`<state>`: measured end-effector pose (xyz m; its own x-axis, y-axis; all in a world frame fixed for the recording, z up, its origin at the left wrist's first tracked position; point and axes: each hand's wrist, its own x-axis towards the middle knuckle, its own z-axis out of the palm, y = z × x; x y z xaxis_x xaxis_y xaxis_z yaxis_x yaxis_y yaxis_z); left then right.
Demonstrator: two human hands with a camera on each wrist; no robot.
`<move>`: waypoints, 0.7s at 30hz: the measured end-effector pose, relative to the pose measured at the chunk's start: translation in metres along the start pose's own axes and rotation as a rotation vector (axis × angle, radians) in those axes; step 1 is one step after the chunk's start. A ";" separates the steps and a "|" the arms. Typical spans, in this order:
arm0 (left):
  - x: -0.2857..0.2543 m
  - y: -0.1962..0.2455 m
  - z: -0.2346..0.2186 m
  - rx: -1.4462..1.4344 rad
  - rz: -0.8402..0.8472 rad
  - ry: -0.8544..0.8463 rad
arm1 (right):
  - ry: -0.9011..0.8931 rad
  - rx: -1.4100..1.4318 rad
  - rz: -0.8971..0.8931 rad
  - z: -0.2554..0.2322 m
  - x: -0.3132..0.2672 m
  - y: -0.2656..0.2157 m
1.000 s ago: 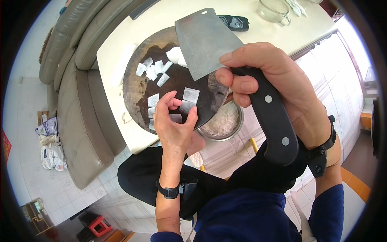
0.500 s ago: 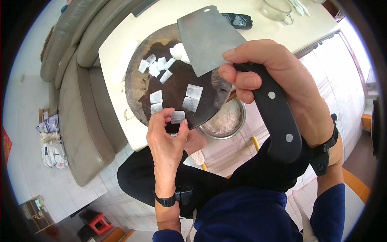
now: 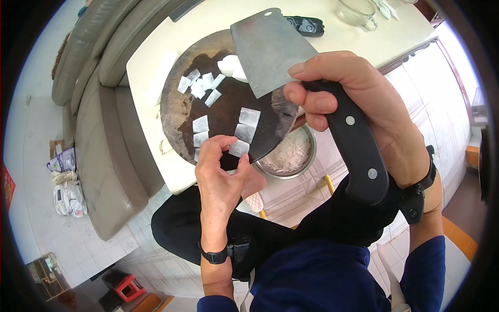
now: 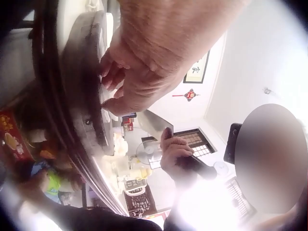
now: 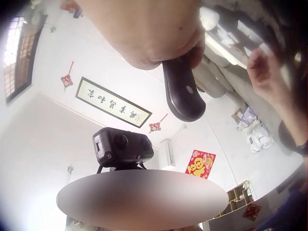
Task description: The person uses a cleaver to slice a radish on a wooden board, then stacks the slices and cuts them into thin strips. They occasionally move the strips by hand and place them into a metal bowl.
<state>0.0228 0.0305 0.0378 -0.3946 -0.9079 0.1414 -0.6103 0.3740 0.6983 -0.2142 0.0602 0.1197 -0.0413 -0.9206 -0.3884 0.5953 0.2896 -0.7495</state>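
My left hand (image 3: 221, 169) pinches a thin, white, radish-like slice (image 3: 239, 148) between thumb and fingers, low over the near part of a round, dark wooden chopping board (image 3: 176, 109). Its far edge lies right at a column of two similar slices (image 3: 247, 125). Left of the hand runs another short column of slices (image 3: 200, 131), its near end partly hidden by the fingers. My right hand (image 3: 364, 104) grips the black handle of a broad cleaver (image 3: 273, 52), raised above the board's right side. In the left wrist view, the left fingertips (image 4: 111, 107) are down at the board's surface.
Farther back on the board lie several loose small slices (image 3: 200, 86) and a rounded white chunk (image 3: 228, 66), partly behind the blade. A metal bowl of white shreds (image 3: 288, 156) stands below the board's right edge. A glass cup (image 3: 356, 14) is on the table (image 3: 148, 65).
The left hand let go of one slice in the right column, picked up another nearer me, and moved it right to that column's near end. The cleaver stays raised, nearly still.
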 end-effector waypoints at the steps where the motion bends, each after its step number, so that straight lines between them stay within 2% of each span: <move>1: 0.000 -0.001 0.000 0.039 0.056 0.015 | 0.005 -0.002 0.000 0.000 -0.001 0.000; 3: -0.001 -0.001 0.000 0.080 0.113 0.029 | 0.010 -0.003 0.000 -0.001 -0.001 -0.001; 6: -0.003 -0.001 -0.001 0.016 0.041 -0.021 | -0.013 -0.016 -0.008 -0.006 -0.003 -0.004; 8: -0.002 -0.001 -0.003 0.045 0.086 -0.044 | -0.114 -0.360 -0.124 -0.011 -0.005 -0.006; 9: -0.002 -0.003 -0.002 0.043 0.087 -0.040 | -0.116 -0.363 -0.126 -0.011 -0.008 -0.008; 11: -0.001 -0.007 -0.001 0.065 0.249 0.052 | -0.076 -0.800 -0.139 -0.010 -0.016 -0.009; 12: 0.001 -0.009 0.001 0.060 0.247 0.059 | -0.078 -0.808 -0.139 -0.013 -0.017 -0.002; 14: 0.007 -0.011 0.008 0.123 0.450 0.163 | -0.093 -1.272 -0.693 -0.022 -0.017 0.021; 16: 0.011 -0.014 0.016 0.120 0.488 0.140 | -0.113 -1.318 -0.643 -0.025 -0.019 0.025; 18: 0.015 -0.016 0.020 0.120 0.532 0.114 | -0.189 -1.569 -0.620 -0.032 -0.021 0.026; 21: 0.021 -0.021 0.027 0.179 0.558 0.051 | -0.253 -1.733 -0.692 -0.035 -0.023 0.029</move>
<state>0.0091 0.0088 0.0075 -0.6585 -0.5712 0.4899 -0.4281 0.8198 0.3804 -0.2245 0.0992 0.0881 0.3126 -0.9401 0.1358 -0.8407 -0.3404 -0.4212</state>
